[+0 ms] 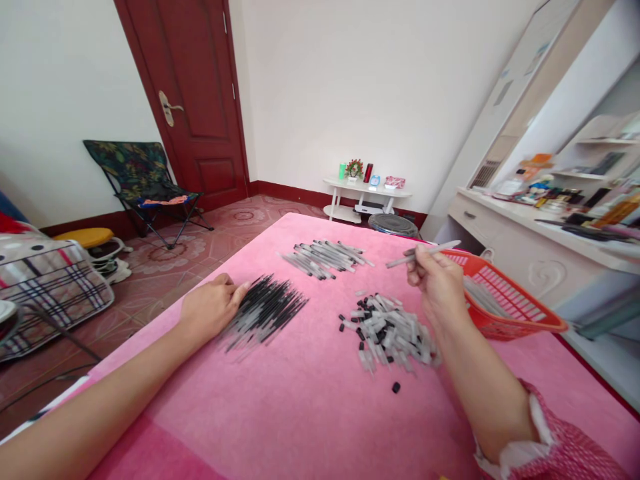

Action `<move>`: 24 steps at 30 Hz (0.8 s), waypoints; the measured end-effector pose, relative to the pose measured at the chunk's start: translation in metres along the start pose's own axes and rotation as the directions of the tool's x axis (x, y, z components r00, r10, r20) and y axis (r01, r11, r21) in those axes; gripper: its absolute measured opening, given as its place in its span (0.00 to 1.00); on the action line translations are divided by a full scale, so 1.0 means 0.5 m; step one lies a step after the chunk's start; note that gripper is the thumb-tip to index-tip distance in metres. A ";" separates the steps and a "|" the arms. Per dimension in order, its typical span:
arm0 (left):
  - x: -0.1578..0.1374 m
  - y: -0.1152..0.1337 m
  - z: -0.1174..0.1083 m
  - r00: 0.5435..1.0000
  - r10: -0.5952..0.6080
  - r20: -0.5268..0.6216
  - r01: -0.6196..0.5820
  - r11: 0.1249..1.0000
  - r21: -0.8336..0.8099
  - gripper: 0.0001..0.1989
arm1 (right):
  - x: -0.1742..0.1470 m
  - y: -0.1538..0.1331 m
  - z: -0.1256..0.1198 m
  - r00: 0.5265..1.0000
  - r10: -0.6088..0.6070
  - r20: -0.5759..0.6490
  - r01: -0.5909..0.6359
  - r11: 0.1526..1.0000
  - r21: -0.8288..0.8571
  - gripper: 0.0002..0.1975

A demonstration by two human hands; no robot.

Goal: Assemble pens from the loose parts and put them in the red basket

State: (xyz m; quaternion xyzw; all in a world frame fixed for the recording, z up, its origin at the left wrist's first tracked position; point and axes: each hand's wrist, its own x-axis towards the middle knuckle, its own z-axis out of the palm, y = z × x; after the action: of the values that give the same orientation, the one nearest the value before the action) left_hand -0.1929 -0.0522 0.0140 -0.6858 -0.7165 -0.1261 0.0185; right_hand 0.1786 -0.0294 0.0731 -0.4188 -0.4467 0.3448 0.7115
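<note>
My right hand (437,273) is raised above the table's right side, its fingers pinched round a slim, translucent grey pen barrel (445,246). The barrel's ends stick out on both sides of the fingers. My left hand (213,305) rests by a heap of thin black pen refills (267,310), thumb against its near edge and apart from the loosely curled fingers. Further back lies a row of translucent pen barrels (327,258) with black ends. Below my right hand is a pile of clear pen caps and small black plugs (387,330); one black plug (396,387) lies apart.
A red plastic basket (525,328) with pale barrels inside stands at the table's right edge, beside my right forearm. Pink cloth (300,400) covers the table. Beyond are a folding chair (140,177), a small white stand (367,193) and a cluttered dresser (525,230).
</note>
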 end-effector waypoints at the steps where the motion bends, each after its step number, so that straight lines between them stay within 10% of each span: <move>1: -0.005 0.006 -0.010 0.999 0.029 -0.015 -0.029 0.999 0.017 0.29 | 0.001 0.000 0.000 1.000 0.001 0.002 -0.001 1.000 -0.002 0.14; 7: 0.020 0.106 -0.052 0.999 0.033 -0.039 -0.048 0.868 -0.494 0.27 | 0.004 0.000 -0.001 0.998 -0.039 0.041 0.040 0.999 -0.024 0.15; 10: 0.039 0.201 -0.031 0.964 0.113 0.242 0.190 0.348 -0.918 0.31 | 0.007 -0.008 -0.006 0.997 -0.060 0.054 0.062 0.998 -0.029 0.17; 15: 0.035 0.345 0.029 0.803 0.377 0.461 0.565 -0.236 -0.791 0.29 | 0.018 -0.027 -0.026 0.998 -0.064 0.018 0.065 0.997 -0.039 0.18; 24: 0.023 0.386 0.102 0.946 0.303 0.113 0.168 -0.161 -0.973 0.28 | 0.030 -0.057 -0.048 0.985 -0.137 -0.105 0.125 0.986 -0.113 0.17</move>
State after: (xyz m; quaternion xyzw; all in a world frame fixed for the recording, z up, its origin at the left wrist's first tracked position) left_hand 0.0043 -0.0254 -0.0029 -0.5035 -0.3210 -0.5166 -0.6137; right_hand 0.2094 -0.0348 0.0982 -0.4446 -0.4502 0.2490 0.7333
